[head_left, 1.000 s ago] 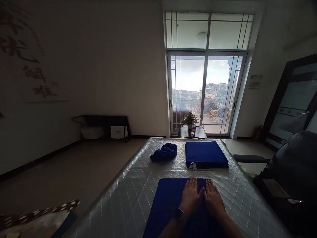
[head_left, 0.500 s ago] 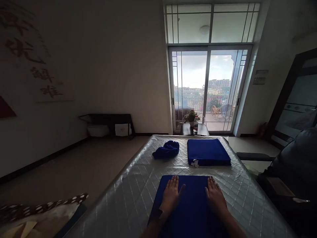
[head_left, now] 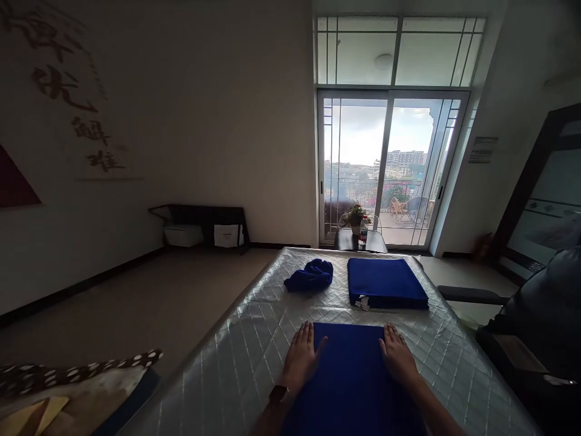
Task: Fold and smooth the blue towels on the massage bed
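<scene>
A blue cloth (head_left: 349,375) lies flat and smooth on the silver quilted table cover (head_left: 227,363) in front of me. Along its left edge rests my left hand (head_left: 302,358), fingers stretched forward and thumb turned inward; a dark band sits on that wrist. My right hand (head_left: 399,354) lies at the cloth's far right corner, fingers extended, thumb on the fabric. Beyond them are a neat stack of folded blue cloth (head_left: 385,281) with white tags and, to its left, a crumpled blue cloth (head_left: 311,275). The near end of the flat cloth runs out of view.
Past the table's far end stands a small dark table (head_left: 342,241) with a potted plant (head_left: 355,217) and a bottle (head_left: 363,231). A black chair (head_left: 544,303) is close on the right. Cushions (head_left: 91,393) lie at lower left; a low black shelf (head_left: 206,215) stands by the wall.
My left hand has slid left, from on top of the cloth to its left edge. My right hand has shifted slightly. The camera view has turned a little left.
</scene>
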Tool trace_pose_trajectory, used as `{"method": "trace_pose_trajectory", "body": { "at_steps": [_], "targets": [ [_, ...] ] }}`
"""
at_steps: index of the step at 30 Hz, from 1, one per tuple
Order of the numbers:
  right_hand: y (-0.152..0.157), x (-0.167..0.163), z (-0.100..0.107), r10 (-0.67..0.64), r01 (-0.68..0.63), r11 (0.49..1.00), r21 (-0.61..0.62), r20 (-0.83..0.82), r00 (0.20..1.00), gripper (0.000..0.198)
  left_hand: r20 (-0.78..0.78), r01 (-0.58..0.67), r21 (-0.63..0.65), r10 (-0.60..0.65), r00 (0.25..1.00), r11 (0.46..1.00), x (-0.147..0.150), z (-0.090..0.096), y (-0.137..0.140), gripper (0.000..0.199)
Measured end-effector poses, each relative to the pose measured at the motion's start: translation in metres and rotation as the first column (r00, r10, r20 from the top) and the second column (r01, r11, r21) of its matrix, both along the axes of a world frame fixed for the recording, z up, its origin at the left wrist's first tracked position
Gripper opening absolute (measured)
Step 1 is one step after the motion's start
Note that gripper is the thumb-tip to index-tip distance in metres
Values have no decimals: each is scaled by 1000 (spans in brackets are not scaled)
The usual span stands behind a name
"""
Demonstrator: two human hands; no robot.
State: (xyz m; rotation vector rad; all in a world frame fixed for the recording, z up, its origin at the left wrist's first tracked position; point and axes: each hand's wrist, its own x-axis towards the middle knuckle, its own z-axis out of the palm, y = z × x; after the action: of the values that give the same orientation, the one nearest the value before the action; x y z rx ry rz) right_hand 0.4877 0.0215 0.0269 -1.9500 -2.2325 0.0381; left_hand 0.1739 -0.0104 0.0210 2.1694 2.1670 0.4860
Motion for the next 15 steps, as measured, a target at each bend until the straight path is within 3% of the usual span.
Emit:
{"method": "trace_pose_trajectory", "body": {
  "at_steps": [6,9,12,15],
  "targets": [
    [-3,-3,-5,-12,12,1000,0,-10,1000,65,-54,-48,-95,43,998,994,-1,9,6,89],
    [-5,-4,-1,-8,8,1000,2,-27,1000,65,-94,-77,-99,67,993,992,23,22,13,92],
    [-6,-4,1,-22,22,1000,-6,-51,998,65,-49,106,-66,-110,993,992,76,30,19,88],
    [-7,-2,-1,-3,3,1000,-4,-39,999,63,42,320,11,-320,947,948,139,29,22,74]
  ]
}}
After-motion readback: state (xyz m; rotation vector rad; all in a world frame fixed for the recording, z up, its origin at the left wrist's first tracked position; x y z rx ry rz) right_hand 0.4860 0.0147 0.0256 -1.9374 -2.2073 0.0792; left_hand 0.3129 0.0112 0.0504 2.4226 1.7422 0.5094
